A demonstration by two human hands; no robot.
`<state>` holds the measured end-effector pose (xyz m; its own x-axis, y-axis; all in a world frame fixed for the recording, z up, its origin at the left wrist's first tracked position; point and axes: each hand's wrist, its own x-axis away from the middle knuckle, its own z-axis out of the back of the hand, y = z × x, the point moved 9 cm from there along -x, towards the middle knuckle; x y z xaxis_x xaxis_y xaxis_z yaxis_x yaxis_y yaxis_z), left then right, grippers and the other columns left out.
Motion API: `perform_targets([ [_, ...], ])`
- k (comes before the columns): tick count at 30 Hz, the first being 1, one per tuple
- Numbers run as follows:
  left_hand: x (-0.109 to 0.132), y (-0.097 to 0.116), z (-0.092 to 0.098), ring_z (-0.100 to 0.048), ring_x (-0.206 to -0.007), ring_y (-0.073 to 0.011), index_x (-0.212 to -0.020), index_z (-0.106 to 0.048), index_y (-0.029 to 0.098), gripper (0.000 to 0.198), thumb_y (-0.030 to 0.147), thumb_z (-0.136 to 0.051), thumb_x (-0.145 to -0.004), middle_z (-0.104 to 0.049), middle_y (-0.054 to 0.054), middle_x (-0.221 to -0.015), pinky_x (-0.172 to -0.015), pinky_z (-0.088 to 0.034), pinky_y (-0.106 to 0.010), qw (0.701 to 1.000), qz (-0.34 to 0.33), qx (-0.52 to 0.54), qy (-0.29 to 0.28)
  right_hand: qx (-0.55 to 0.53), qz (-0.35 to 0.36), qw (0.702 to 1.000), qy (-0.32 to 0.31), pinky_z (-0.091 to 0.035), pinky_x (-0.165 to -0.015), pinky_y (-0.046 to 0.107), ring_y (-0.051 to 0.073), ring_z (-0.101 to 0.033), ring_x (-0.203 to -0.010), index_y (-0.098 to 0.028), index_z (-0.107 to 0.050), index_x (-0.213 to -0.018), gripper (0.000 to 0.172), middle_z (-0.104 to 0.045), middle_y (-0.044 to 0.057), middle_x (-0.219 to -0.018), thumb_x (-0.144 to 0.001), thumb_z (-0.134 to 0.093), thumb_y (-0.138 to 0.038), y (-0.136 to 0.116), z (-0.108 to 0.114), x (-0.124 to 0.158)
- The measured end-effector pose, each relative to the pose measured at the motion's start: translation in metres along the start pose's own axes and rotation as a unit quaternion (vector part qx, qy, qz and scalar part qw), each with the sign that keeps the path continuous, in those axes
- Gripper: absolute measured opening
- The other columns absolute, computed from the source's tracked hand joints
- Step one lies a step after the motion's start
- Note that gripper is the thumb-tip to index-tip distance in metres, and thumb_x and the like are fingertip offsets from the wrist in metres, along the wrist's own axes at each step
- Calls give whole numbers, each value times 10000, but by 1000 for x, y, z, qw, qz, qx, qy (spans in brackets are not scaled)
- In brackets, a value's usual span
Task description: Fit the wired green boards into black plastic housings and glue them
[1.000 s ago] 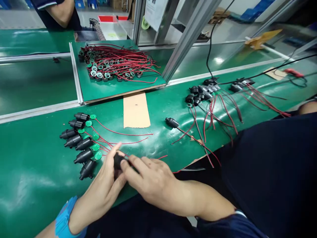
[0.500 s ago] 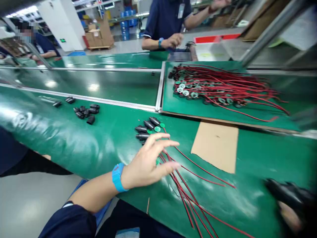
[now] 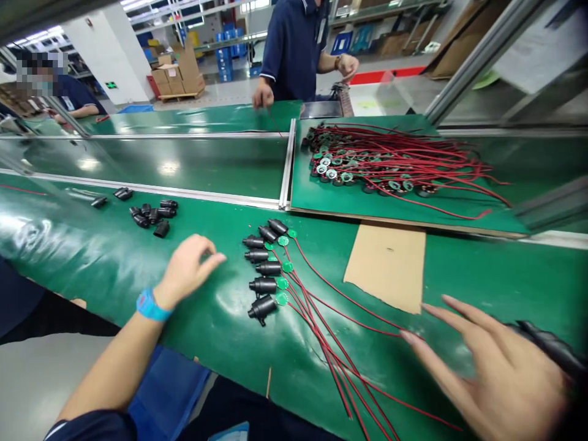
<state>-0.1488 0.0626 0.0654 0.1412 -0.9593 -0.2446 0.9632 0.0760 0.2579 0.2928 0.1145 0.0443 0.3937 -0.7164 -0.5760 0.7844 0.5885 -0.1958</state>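
My left hand (image 3: 188, 269), with a blue band on its wrist, hovers over the green bench top. Its fingers are bent, the thumb stands apart, and I see nothing in it. To its right lie several black cylindrical housings (image 3: 269, 268) in a slanting row. Green round discs (image 3: 282, 299) sit at their right ends, with thin red wires (image 3: 321, 334) trailing toward me and crossing. My right hand (image 3: 491, 373) is spread at the right, holding nothing visible, its fingertips near the wire ends. Dark parts (image 3: 546, 346) lie partly hidden behind it.
Beyond the row, a raised green board (image 3: 413, 211) carries a heap of red-wired parts (image 3: 390, 162). A cardboard piece (image 3: 386, 266) lies before it. Loose black parts (image 3: 154, 214) are grouped at the left. A metal rail (image 3: 202, 195) crosses the bench. A co-worker (image 3: 289, 55) stands opposite.
My left hand has moved left, away from the black housings, uncovering the whole row. My right hand has come into view at the right with fingers spread, in front of the dark parts.
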Motion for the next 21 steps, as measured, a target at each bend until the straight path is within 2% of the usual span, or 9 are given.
perform_targets([
  [1,8,35,-12,-613,-860,-225,-885,-630,190,388,568,-568,-953,-650,-58,-874,-814,-489,-344,996,-74,4,-45,4,31,999,-13,-498,-854,546,393,-691,-1037,-339,-600,-1330,425,-689,203,-1236,-918,-665,-425,-14,-2,-8],
  [3,25,91,-28,-600,-827,-242,-926,-650,178,489,661,-581,-909,-661,-73,-884,-757,-465,-370,982,-168,-37,-82,-2,95,995,-41,-504,-855,520,368,-686,-1053,-253,-615,-1275,357,-690,192,-1226,-960,-608,-420,-44,-7,-23],
  [4,32,112,-36,-596,-811,-251,-924,-657,173,500,668,-606,-889,-661,-76,-866,-733,-454,-378,973,-200,-59,-96,-13,115,992,-57,-502,-865,510,355,-678,-1071,-229,-622,-1247,331,-689,179,-1227,-975,-591,-413,-57,-10,-30],
  [6,41,137,-49,-603,-813,-270,-920,-667,158,434,587,-704,-858,-666,-82,-860,-711,-447,-391,961,-230,-96,-118,-48,134,986,-88,-490,-906,497,328,-656,-1114,-211,-631,-1215,295,-686,149,-1234,-985,-593,-391,-79,-14,-42],
  [10,50,147,-62,-632,-861,-308,-970,-661,153,269,344,-795,-836,-691,-91,-931,-713,-465,-415,956,-235,-99,-144,-146,123,969,-156,-471,-982,470,270,-636,-1144,-213,-660,-1174,244,-696,105,-1224,-951,-674,-312,-109,-27,-57],
  [13,48,147,-55,-654,-885,-308,-1031,-611,162,225,291,-730,-889,-697,-92,-957,-745,-502,-431,966,-225,-14,-129,-223,82,952,-191,-469,-979,451,239,-653,-1095,-215,-681,-1152,236,-730,75,-1162,-936,-706,-308,-117,-36,-61],
  [15,43,148,-47,-677,-881,-279,-1084,-559,169,201,267,-656,-939,-698,-91,-975,-755,-529,-407,969,-207,73,-111,-277,44,937,-209,-476,-956,426,221,-665,-1056,-212,-689,-1144,238,-747,60,-1113,-941,-703,-335,-115,-43,-60],
  [19,30,159,-39,-709,-837,-215,-1208,-463,192,217,235,-519,-1003,-690,-72,-999,-728,-557,-331,958,-184,193,-100,-392,-49,884,-251,-497,-840,327,165,-675,-889,-203,-712,-1034,194,-752,26,-964,-988,-618,-366,-110,-57,-52],
  [21,25,165,-38,-721,-859,-211,-1259,-440,195,276,278,-523,-1009,-692,-79,-1038,-747,-573,-324,955,-188,213,-90,-439,-90,854,-264,-488,-755,283,142,-641,-782,-185,-698,-931,260,-716,6,-846,-1006,-571,-399,-110,-62,-49],
])
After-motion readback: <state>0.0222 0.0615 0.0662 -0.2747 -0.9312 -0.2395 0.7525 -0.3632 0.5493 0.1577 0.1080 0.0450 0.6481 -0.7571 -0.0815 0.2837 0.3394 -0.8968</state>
